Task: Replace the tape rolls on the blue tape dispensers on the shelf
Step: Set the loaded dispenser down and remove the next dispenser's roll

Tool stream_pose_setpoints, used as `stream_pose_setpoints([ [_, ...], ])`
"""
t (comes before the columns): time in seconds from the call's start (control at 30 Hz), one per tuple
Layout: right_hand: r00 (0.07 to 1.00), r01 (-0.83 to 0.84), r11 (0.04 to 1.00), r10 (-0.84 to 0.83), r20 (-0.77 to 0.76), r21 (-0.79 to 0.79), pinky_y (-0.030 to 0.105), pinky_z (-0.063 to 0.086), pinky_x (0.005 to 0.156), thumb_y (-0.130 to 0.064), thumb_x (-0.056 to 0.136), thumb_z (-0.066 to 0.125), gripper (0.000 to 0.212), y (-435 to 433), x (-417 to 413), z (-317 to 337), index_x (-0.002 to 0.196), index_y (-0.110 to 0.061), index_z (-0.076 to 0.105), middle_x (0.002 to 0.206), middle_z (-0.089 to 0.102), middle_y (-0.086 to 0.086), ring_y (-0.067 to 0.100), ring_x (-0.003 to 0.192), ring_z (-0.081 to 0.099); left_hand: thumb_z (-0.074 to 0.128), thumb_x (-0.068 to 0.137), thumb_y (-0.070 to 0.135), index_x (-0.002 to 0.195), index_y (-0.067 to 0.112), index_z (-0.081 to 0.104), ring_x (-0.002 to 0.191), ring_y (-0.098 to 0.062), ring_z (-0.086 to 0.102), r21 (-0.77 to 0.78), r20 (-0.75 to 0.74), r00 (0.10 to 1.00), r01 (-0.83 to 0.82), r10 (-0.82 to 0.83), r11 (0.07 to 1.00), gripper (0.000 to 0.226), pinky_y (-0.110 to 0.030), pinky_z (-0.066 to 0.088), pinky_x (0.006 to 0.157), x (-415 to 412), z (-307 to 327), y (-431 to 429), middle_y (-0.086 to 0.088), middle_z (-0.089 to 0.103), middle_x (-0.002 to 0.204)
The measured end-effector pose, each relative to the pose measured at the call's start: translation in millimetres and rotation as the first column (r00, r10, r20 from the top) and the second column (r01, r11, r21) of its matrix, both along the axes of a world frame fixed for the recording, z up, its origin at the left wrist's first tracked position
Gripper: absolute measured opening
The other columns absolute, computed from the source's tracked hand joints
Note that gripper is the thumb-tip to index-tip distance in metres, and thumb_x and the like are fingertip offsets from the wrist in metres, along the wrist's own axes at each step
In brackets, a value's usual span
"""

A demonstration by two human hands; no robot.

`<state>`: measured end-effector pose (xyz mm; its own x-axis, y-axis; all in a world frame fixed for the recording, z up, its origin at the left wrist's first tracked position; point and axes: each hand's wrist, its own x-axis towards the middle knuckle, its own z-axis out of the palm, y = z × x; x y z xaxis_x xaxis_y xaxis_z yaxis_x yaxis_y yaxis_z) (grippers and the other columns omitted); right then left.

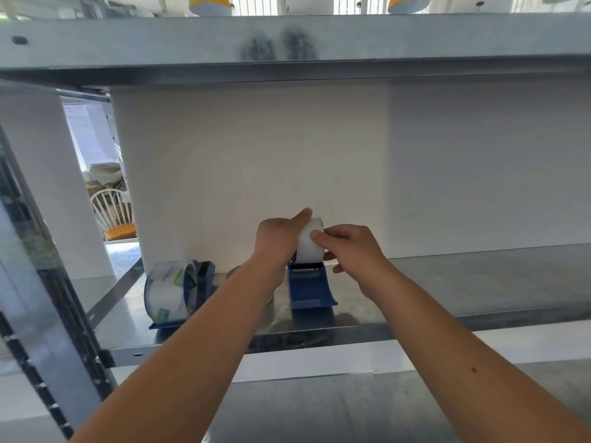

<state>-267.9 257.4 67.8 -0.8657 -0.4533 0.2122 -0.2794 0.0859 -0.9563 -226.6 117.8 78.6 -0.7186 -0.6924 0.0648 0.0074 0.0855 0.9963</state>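
A blue tape dispenser (308,289) stands on the metal shelf (463,282), its flat front facing me. A white tape roll (307,246) sits upright in its top. My left hand (276,238) grips the roll from the left, thumb lying over its top. My right hand (350,251) holds the roll's right side, fingertips pressed on its face. To the left stands a second blue dispenser (204,276) with a wrapped, printed tape roll (171,290) leaning against it. A brown object behind my left forearm is mostly hidden.
The upper shelf's steel beam (287,49) crosses overhead. A white panel (256,171) backs the shelf. The slanted metal upright (48,282) stands at the left; past it a wooden chair (112,215). A lower shelf (351,410) lies beneath my arms.
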Motion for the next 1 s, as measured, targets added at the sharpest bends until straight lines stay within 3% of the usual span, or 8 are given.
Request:
stream_pose_setpoints([
  [0.17,0.999,0.046,0.996,-0.046,-0.004,-0.07,0.027,0.053,0.059,-0.026,0.089,0.08,0.011,-3.4,-2.8,-0.8,0.088,-0.015,0.078,0.098,0.077,0.006,0.023,0.088,0.074,0.068,0.083,0.07,0.067,0.01,0.058,0.064,-0.022,0.06,-0.034,0.002,1.0,-0.025,0.025,0.999,0.062,-0.03,0.048,0.059,-1.1,-5.6,-7.8,-0.005,0.063,0.07],
  [0.3,0.993,0.096,0.991,-0.09,0.071,-0.095,0.028,0.057,0.061,-0.024,0.087,0.081,0.013,3.7,-7.5,-5.5,0.094,-0.013,0.077,0.102,0.075,0.006,0.024,0.091,0.072,0.063,0.088,0.068,0.074,0.013,0.06,0.063,-0.018,0.055,-0.059,0.019,0.998,-0.051,0.052,0.997,0.057,-0.027,0.044,0.056,-5.2,-9.7,-9.7,-0.004,0.061,0.072],
  [0.43,0.986,0.165,0.976,-0.158,0.055,-0.144,0.032,0.063,0.063,-0.019,0.089,0.079,0.01,22.4,-19.0,-5.8,0.08,-0.021,0.074,0.097,0.072,-0.001,0.021,0.09,0.069,0.064,0.087,0.068,0.079,0.013,0.053,0.066,-0.022,0.047,-0.098,0.021,0.998,-0.061,0.063,0.993,0.057,-0.032,0.036,0.055,-7.7,-8.5,-11.0,-0.011,0.052,0.077],
  [0.53,0.938,0.257,0.964,-0.231,-0.258,0.073,0.028,0.052,0.065,-0.019,0.091,0.072,0.011,37.1,-29.9,-12.0,0.081,-0.021,0.073,0.092,0.071,-0.002,0.015,0.082,0.065,0.066,0.084,0.069,0.074,0.015,0.047,0.067,-0.023,0.044,-0.099,0.011,0.999,-0.046,0.047,0.994,0.059,-0.033,0.034,0.056,-7.6,-9.6,-13.4,-0.011,0.047,0.077],
  [0.63,0.841,0.345,0.836,-0.075,-0.535,0.426,0.027,0.048,0.067,-0.019,0.091,0.066,0.011,45.5,-32.4,-20.0,0.095,-0.014,0.075,0.097,0.065,0.0,0.018,0.083,0.062,0.069,0.08,0.069,0.07,0.015,0.041,0.067,-0.023,0.042,-0.102,-0.025,0.999,-0.029,0.027,0.994,0.062,-0.032,0.032,0.057,-7.0,-12.3,-14.9,-0.009,0.045,0.074],
  [0.77,0.86,0.332,0.656,0.084,-0.503,0.678,0.031,0.05,0.066,-0.02,0.086,0.061,0.012,45.6,-25.6,-36.9,0.091,-0.012,0.069,0.093,0.067,0.005,0.019,0.079,0.063,0.07,0.077,0.071,0.065,0.018,0.038,0.065,-0.022,0.042,-0.092,-0.033,0.999,-0.019,0.016,0.996,0.063,-0.034,0.033,0.06,-5.5,-12.2,-13.4,-0.01,0.043,0.072],
  [0.87,0.89,0.27,0.69,0.088,-0.448,0.672,0.027,0.05,0.069,-0.022,0.09,0.061,0.019,47.6,-23.0,-40.5,0.105,-0.019,0.072,0.102,0.071,0.001,0.014,0.08,0.062,0.068,0.076,0.073,0.066,0.019,0.04,0.064,-0.022,0.042,-0.095,-0.007,1.0,-0.021,0.02,0.995,0.062,-0.034,0.032,0.059,-3.4,-9.5,-11.9,-0.009,0.043,0.07],
  [1.0,0.844,0.301,0.777,0.053,-0.534,0.552,0.04,0.053,0.092,-0.033,0.093,0.065,0.026,54.4,-26.1,-37.9,0.116,-0.021,0.073,0.115,0.071,-0.001,0.02,0.102,0.064,0.065,0.079,0.073,0.065,0.018,0.042,0.059,-0.019,0.043,-0.1,0.019,0.999,-0.047,0.049,0.994,0.061,-0.032,0.034,0.056,-1.2,-7.5,-8.5,-0.004,0.046,0.062],
])
